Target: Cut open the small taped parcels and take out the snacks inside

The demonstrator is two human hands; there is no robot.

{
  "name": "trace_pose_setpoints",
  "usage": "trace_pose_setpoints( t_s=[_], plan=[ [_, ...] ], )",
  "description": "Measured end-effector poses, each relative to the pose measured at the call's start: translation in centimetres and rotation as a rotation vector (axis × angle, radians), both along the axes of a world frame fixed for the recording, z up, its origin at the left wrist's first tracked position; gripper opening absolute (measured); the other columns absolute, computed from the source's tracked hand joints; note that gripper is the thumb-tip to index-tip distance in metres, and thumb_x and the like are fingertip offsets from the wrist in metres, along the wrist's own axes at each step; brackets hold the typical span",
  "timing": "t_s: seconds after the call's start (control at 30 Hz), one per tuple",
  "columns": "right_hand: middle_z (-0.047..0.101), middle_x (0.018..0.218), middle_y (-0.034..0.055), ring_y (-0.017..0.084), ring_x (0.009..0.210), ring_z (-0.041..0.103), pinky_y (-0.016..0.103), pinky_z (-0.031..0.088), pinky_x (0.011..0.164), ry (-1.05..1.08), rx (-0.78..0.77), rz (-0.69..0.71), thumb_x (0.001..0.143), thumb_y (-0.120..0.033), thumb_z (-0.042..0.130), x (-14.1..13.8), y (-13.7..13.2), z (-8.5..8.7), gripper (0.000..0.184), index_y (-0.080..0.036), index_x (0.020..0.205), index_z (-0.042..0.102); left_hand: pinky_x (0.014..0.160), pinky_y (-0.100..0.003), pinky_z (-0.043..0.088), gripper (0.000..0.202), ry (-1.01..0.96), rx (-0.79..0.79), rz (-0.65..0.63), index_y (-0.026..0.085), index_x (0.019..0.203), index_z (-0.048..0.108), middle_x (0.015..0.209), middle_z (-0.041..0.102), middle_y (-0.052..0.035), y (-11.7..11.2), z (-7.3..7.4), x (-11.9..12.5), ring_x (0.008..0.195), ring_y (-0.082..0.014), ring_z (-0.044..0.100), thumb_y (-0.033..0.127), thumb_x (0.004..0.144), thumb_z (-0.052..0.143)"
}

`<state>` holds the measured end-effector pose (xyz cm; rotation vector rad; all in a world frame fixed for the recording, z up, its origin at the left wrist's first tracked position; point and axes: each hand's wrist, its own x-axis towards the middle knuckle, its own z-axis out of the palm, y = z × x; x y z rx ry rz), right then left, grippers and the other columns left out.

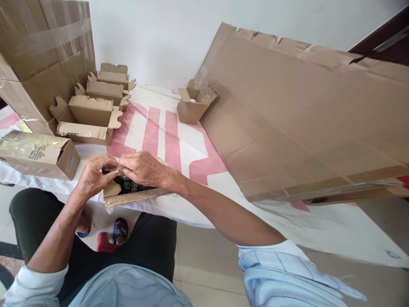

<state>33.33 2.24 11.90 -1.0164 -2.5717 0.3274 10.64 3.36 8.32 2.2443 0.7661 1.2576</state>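
In front of me, at the table's near edge, lies an opened small carton [137,198]. Inside it shows a dark packed item [129,186] with pale printing, partly covered by my hands. My left hand [96,174] is closed at the carton's left end, thumb and fingers pinching a crumpled brown piece of its flap. Right beside it, my right hand [145,168] reaches over the carton and pinches at the same spot, fingers bent. The carton's far side is mostly hidden behind my right hand and wrist.
A taped small box [35,155] lies at left. Behind it stand several open cartons [91,115] in a row, beside stacked large boxes [54,55]. Another open carton [193,106] sits farther back, against a large cardboard box [303,115]. A white-and-pink cloth [171,136] covers the table.
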Motion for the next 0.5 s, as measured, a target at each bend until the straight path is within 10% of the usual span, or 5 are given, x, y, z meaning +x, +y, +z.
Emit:
trace_pose_setpoints(
  t_s=[0.5],
  plan=[
    [0.062, 0.067, -0.0025, 0.011, 0.058, 0.053, 0.023, 0.045, 0.056, 0.857, -0.460, -0.431, 0.097, -0.026, 0.074, 4.7, 5.1, -1.0, 0.027, -0.022, 0.074, 0.060, 0.072, -0.029, 0.056, 0.017, 0.029, 0.098, 0.073, 0.020, 0.084, 0.072, 0.100, 0.080, -0.0061, -0.9, -0.8, -0.1, 0.083, -0.0164, 0.072, 0.005, 0.091, 0.067]
  ],
)
